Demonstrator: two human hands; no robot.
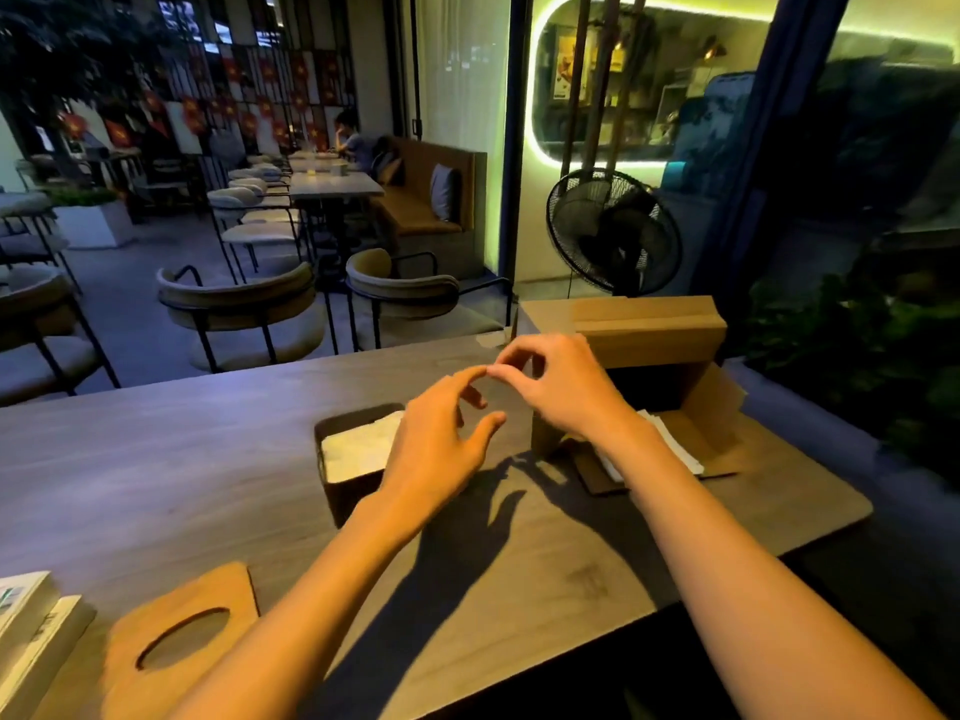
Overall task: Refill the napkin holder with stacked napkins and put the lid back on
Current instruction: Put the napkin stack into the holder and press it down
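hovering released over the table (156,459), both hands flank napkin holder (343,459), cardboard box (649,335) behind.

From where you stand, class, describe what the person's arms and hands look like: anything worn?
Both forearms are bare to the frame's edge: no sleeves, gloves or watch show. The left hand and right hand carry no visible rings or markings.
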